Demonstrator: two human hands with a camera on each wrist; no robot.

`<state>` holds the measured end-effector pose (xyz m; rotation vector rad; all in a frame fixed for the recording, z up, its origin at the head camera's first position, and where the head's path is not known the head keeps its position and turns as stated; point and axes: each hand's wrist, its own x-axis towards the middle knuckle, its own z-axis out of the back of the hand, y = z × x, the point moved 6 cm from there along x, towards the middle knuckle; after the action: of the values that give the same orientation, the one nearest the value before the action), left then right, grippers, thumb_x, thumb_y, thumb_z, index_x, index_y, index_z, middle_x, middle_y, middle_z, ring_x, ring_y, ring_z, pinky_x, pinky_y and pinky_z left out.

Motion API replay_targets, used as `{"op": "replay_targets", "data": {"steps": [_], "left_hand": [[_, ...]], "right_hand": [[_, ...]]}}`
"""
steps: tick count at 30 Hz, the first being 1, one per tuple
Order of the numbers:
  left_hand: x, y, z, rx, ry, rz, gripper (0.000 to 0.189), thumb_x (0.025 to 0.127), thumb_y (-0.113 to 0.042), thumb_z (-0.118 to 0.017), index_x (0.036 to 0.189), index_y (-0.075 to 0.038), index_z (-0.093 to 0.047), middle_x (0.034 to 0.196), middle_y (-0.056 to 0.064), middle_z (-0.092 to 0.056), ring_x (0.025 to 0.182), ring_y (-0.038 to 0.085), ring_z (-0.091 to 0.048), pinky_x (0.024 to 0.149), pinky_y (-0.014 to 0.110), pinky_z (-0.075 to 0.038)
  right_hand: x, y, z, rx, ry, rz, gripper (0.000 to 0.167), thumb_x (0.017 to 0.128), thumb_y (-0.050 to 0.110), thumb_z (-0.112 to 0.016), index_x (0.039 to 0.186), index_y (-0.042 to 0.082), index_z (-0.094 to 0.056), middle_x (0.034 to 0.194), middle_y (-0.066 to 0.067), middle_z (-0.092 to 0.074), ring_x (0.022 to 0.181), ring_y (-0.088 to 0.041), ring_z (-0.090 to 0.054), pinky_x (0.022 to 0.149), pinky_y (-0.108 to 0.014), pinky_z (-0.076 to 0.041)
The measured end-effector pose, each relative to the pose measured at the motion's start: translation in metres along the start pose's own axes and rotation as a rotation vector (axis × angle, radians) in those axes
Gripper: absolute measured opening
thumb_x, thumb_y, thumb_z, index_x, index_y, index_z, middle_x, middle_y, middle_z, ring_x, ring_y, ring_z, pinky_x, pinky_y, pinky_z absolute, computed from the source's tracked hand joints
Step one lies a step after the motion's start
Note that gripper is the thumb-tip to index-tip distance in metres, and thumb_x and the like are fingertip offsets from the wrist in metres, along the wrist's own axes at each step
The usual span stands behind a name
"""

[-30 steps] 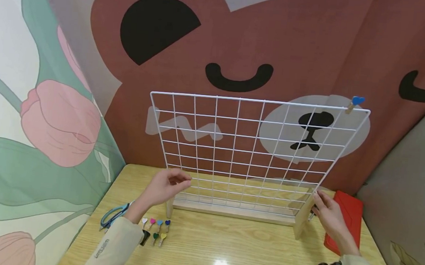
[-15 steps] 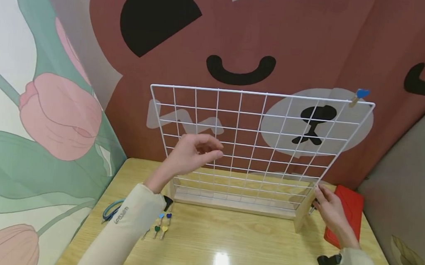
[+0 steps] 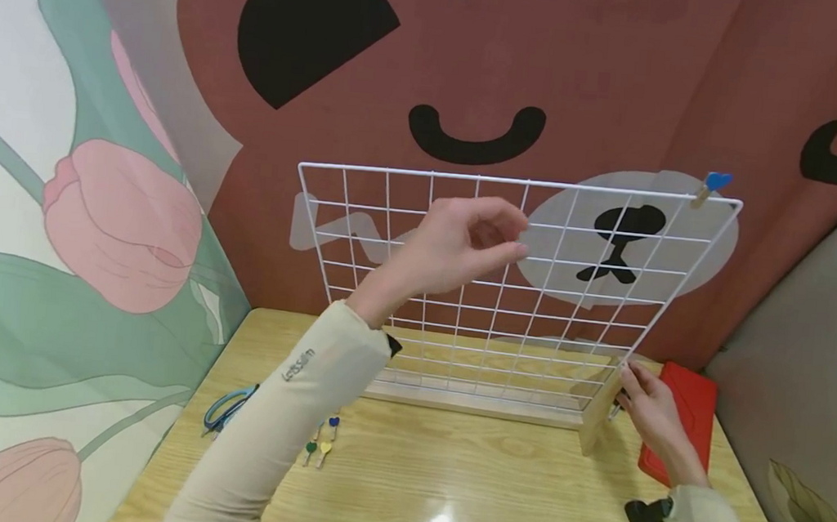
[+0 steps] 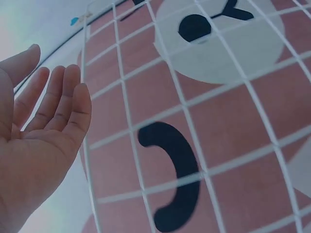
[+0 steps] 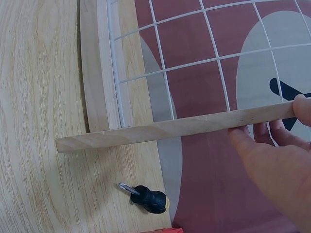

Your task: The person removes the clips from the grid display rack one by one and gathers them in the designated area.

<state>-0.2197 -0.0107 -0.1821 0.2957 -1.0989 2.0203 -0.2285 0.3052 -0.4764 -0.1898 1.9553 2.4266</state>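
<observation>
A white wire grid (image 3: 367, 168) stands upright in a wooden stand. A blue heart clothespin (image 3: 717, 181) is clipped near its top right corner. My left hand (image 3: 449, 247) is raised in front of the grid's upper middle. In the left wrist view its palm is bare and the fingers are relaxed. Low at the right, my right hand (image 3: 647, 403) holds the stand's wooden side post (image 5: 194, 123), thumb on one face and fingers on the other. Several small heart clothespins lie at the table's left, among them a yellow clothespin (image 3: 326, 449) and a green clothespin (image 3: 311, 448); my left sleeve covers part of the group.
Blue-handled scissors (image 3: 210, 418) lie at the table's left, partly behind the left sleeve. A short black screwdriver (image 5: 149, 200) rests beside the stand's right post. Farther right is a flat red case (image 3: 693, 422). A printed cloth (image 3: 478, 61) hangs behind the grid.
My left hand has risen and moved right, from the grid's lower left to its upper middle. The right hand has stayed on the post. The view has tilted slightly.
</observation>
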Motion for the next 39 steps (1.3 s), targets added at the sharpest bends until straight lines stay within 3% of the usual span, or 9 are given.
{"op": "replay_targets", "data": {"steps": [8,12,23,32,39], "left_hand": [[0.036,-0.016,-0.010,0.062,-0.002,-0.017,0.023,0.087,-0.016,-0.072,0.108,-0.007,-0.067,0.098,0.000,-0.067,0.087,0.006,-0.060,0.078,0.020,-0.047],[0.051,-0.017,-0.016,0.073,0.021,0.015,0.026,0.088,-0.018,-0.071,0.110,-0.007,-0.067,0.105,0.000,-0.066,0.094,0.006,-0.058,0.084,0.012,-0.042],[0.069,-0.016,-0.034,0.158,0.111,0.055,0.028,0.091,-0.024,-0.067,0.115,-0.010,-0.066,0.109,-0.002,-0.065,0.098,0.007,-0.059,0.086,0.008,-0.038],[0.092,-0.031,-0.042,0.164,0.119,0.055,0.027,0.092,-0.023,-0.065,0.116,-0.011,-0.064,0.115,-0.002,-0.064,0.096,0.004,-0.059,0.084,0.006,-0.038],[0.114,-0.045,-0.057,0.241,0.158,0.041,0.029,0.093,-0.026,-0.064,0.118,-0.013,-0.063,0.116,-0.006,-0.062,0.102,0.003,-0.053,0.084,0.002,-0.033]], "right_hand": [[0.000,-0.001,-0.001,0.016,0.013,-0.004,0.070,0.105,0.035,-0.030,0.148,-0.009,0.004,0.152,-0.034,0.001,0.138,-0.047,-0.006,0.107,-0.054,-0.017],[-0.002,-0.001,-0.001,0.018,0.010,-0.011,0.072,0.104,0.036,-0.030,0.148,-0.009,0.005,0.153,-0.033,0.002,0.138,-0.046,-0.006,0.107,-0.052,-0.018],[-0.005,-0.002,-0.006,0.023,0.003,-0.021,0.070,0.105,0.035,-0.031,0.148,-0.008,0.003,0.153,-0.033,-0.002,0.138,-0.045,-0.009,0.108,-0.052,-0.019],[-0.006,-0.001,-0.004,0.004,0.003,-0.024,0.072,0.104,0.038,-0.030,0.149,-0.007,0.003,0.153,-0.032,-0.001,0.139,-0.045,-0.008,0.108,-0.053,-0.018],[-0.008,-0.002,-0.002,0.007,-0.002,-0.026,0.073,0.104,0.039,-0.031,0.149,-0.008,0.003,0.153,-0.032,-0.001,0.139,-0.046,-0.008,0.108,-0.052,-0.018]]}}
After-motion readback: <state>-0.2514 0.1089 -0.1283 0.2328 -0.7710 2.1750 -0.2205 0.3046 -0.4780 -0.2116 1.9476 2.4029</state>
